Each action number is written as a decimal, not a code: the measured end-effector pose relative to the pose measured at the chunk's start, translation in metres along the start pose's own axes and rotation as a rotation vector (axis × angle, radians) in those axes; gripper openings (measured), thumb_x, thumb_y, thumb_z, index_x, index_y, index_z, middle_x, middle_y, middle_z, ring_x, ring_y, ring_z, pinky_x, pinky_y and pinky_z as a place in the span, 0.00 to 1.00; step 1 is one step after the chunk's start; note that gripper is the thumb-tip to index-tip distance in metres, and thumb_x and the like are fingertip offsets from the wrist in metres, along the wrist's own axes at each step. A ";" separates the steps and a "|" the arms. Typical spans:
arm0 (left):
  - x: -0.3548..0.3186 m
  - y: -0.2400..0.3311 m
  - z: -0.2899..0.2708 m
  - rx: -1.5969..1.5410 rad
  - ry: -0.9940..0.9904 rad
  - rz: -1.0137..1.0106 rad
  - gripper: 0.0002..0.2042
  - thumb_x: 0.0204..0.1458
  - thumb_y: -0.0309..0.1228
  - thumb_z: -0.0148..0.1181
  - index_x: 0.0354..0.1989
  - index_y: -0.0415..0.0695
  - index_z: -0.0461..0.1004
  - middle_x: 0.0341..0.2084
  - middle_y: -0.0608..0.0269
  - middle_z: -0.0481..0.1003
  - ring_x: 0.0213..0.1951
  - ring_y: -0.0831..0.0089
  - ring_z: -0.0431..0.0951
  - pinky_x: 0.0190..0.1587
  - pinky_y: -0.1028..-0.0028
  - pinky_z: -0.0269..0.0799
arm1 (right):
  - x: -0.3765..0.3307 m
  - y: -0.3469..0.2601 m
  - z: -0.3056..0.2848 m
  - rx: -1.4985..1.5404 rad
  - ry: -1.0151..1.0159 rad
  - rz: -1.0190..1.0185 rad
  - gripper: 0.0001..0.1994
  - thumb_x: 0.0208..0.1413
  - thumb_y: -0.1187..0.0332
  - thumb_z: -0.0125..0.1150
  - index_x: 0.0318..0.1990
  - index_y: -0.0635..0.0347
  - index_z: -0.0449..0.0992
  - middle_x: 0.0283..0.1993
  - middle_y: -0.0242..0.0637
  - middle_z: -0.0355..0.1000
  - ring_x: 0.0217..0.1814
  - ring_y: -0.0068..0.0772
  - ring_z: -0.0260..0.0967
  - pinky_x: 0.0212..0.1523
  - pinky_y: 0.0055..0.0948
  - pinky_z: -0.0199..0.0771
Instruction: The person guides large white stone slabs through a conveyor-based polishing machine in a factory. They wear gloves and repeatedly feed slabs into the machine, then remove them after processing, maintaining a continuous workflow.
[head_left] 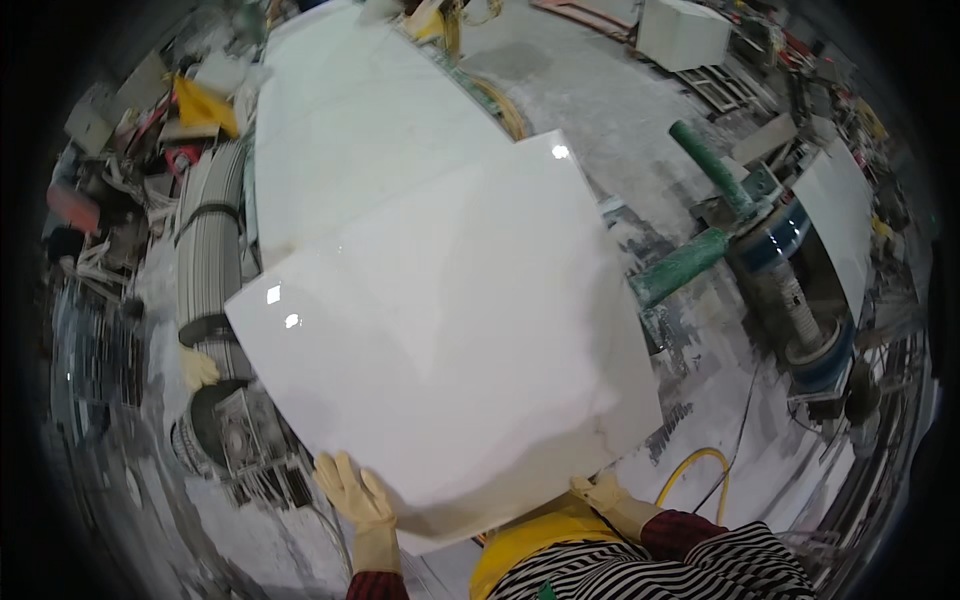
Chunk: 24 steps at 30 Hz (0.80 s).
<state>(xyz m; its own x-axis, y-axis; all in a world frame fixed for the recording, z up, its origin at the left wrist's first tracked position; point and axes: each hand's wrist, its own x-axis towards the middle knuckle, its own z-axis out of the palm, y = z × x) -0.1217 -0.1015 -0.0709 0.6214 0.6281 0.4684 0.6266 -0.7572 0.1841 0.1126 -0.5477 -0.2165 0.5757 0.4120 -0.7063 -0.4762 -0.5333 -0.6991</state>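
Panel [440, 340] is right in front of you, near edge by your waist, far part overlapping the bench [370, 110] in view; can't tell if it rests there. Left hand [362, 505] lies nearly straight at the near-left edge, fingers slightly spread, no wrapped hold visible. Right hand [605, 493] has fingers bent at the near edge; grip underneath is hidden, so can't tell how firm. I'd get a firm hold both sides before shifting any weight, load even. Watch the right edge: green roller [685, 267] looks close. Move slow, panel level; gloss face is probably slippery.
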 end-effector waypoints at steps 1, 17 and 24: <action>0.003 -0.002 0.002 0.000 -0.015 0.001 0.28 0.74 0.36 0.57 0.78 0.34 0.68 0.80 0.31 0.63 0.82 0.34 0.58 0.84 0.37 0.43 | -0.010 -0.023 0.003 -0.018 0.028 0.056 0.29 0.68 0.69 0.72 0.71 0.69 0.69 0.64 0.47 0.76 0.53 0.37 0.78 0.48 0.36 0.86; 0.424 0.063 0.031 -0.321 -0.539 -0.030 0.28 0.71 0.51 0.65 0.59 0.33 0.82 0.49 0.40 0.87 0.50 0.51 0.86 0.55 0.59 0.79 | -0.019 0.014 0.011 0.142 0.056 -0.107 0.21 0.79 0.63 0.58 0.71 0.66 0.68 0.51 0.43 0.77 0.43 0.41 0.76 0.41 0.42 0.82; 0.415 0.041 0.066 -0.348 -0.395 0.055 0.31 0.71 0.58 0.62 0.46 0.33 0.84 0.35 0.45 0.82 0.40 0.54 0.82 0.47 0.57 0.79 | -0.083 -0.076 0.028 0.345 -0.109 0.084 0.29 0.77 0.58 0.58 0.79 0.63 0.68 0.69 0.51 0.76 0.65 0.49 0.75 0.66 0.45 0.74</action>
<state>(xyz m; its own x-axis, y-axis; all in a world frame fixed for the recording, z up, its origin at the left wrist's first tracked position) 0.1935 0.1398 0.0737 0.8210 0.5543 0.1367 0.4365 -0.7638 0.4755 0.0822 -0.5207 -0.1075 0.4595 0.4633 -0.7577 -0.7257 -0.2961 -0.6211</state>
